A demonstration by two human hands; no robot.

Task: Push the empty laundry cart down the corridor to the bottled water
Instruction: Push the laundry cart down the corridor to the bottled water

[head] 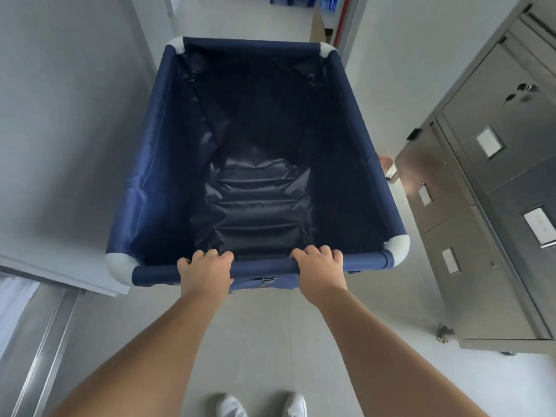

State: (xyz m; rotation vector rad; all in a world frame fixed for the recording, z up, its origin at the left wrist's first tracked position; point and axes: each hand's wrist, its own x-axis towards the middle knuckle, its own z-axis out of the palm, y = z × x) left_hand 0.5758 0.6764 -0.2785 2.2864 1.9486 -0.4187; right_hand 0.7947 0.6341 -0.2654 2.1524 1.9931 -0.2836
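A navy fabric laundry cart (168,164) with white corner caps fills the middle of the head view; its dark liner holds nothing. My left hand (206,267) and my right hand (319,266) both grip the cart's near top rail, fingers curled over it, about a shoulder's width apart. Far ahead, past the cart's front edge, packs of bottled water (304,0) in blue wrap sit on the floor at the top of the view.
A grey wall (66,115) runs close along the cart's left side. Stainless steel cabinets (487,206) stand on the right. A cardboard box (320,28) and a red-edged door frame (346,22) sit ahead on the right. Pale floor tiles lead forward.
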